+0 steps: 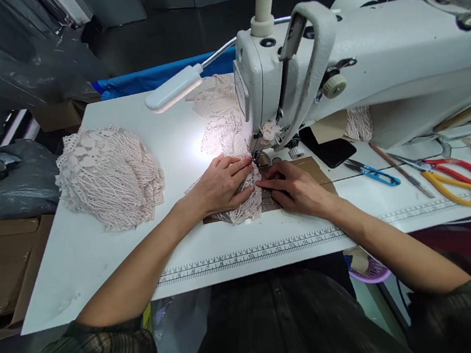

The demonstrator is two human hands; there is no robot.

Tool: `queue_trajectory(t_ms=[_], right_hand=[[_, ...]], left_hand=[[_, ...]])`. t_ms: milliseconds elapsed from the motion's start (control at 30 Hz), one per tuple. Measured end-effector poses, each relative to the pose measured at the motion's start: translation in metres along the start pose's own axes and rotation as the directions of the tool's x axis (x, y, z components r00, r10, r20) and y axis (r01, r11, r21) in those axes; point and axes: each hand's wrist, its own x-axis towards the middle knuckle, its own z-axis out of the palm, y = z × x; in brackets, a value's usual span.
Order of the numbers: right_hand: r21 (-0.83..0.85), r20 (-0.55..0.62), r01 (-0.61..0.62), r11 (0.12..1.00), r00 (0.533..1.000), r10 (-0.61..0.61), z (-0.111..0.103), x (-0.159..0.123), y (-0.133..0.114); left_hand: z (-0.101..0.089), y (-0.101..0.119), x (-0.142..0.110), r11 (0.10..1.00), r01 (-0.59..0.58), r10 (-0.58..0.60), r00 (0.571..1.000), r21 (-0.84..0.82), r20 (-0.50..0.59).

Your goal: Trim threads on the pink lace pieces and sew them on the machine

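Note:
Pale pink lace fabric point(242, 205) lies under the needle area of a white sewing machine point(260, 82). My left hand point(223, 183) rests flat on this lace, its fingers stretched toward the presser foot. At the lace's right edge, my right hand point(295, 188) has its fingers bent together, the fingertips gripping the edge just in front of the needle. The presser foot is partly hidden by my fingers. More of the lace point(220, 106) spreads out behind the needle.
A heap of lace point(109, 177) sits on the left of the white table point(171, 141). To the right lie a black phone point(330, 147), blue thread snips point(375, 173) and red-and-yellow-handled scissors point(454, 178). A lamp point(175, 88) hangs over the table, and a printed ruler point(249, 256) runs along its front.

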Motion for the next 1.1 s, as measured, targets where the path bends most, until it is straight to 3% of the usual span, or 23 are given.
queue_trajectory(t_ms=[367,1100], right_hand=[[0.027,0.018,-0.038,0.999,0.999,0.038,-0.0012,-0.0001,-0.0036],[-0.011,0.050,-0.059,0.998,0.997,0.060,-0.0038,0.0003,-0.0065]], left_hand=[[-0.0062,0.0084,-0.0015,0.996,0.003,-0.001,1.000,0.088,-0.022],[-0.0054,0.0086,-0.0008,0.998,0.011,-0.010,1.000,0.067,-0.022]])
